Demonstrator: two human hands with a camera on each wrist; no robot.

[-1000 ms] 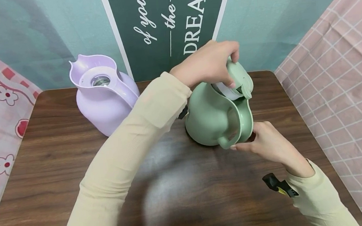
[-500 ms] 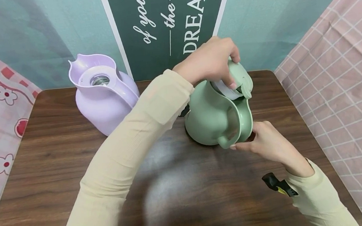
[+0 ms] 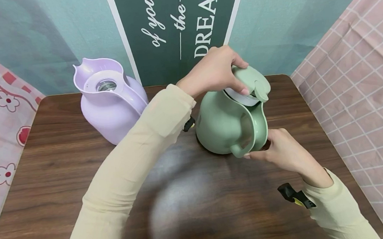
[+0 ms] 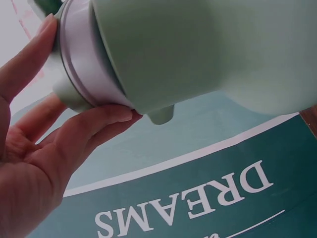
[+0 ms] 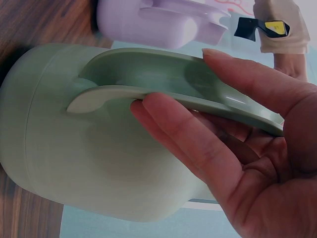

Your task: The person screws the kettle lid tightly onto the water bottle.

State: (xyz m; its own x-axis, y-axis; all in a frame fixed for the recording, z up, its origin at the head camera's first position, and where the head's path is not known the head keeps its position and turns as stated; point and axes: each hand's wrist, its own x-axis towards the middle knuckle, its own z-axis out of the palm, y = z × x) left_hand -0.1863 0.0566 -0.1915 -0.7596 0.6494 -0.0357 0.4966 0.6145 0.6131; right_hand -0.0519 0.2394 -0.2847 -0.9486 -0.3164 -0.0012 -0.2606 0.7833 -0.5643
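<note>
In the head view a green vacuum jug (image 3: 219, 128) stands on the table, its handle (image 3: 253, 129) facing the right front. Its green lid (image 3: 251, 78), with a white collar, sits tilted at the mouth. My left hand (image 3: 216, 70) grips the lid's edge, thumb in front and fingers behind. In the left wrist view the fingertips touch the collar (image 4: 84, 49) close to the jug's rim. My right hand (image 3: 288, 152) holds the handle low down, thumb on one side and fingers on the other, as the right wrist view also shows. The lid's far side is hidden in the head view.
A purple jug (image 3: 112, 107) without a lid stands at the back left, its round mouth uncovered. The wooden table (image 3: 199, 210) meets a teal backdrop (image 3: 273, 32) with printed words. Pink checked cloth (image 3: 369, 81) hangs at the right, patterned cloth (image 3: 5, 143) at the left.
My left hand has shifted slightly down and left, and the lid's top has turned a little, with its tab moving right. My right hand and the green jug's body have stayed put.
</note>
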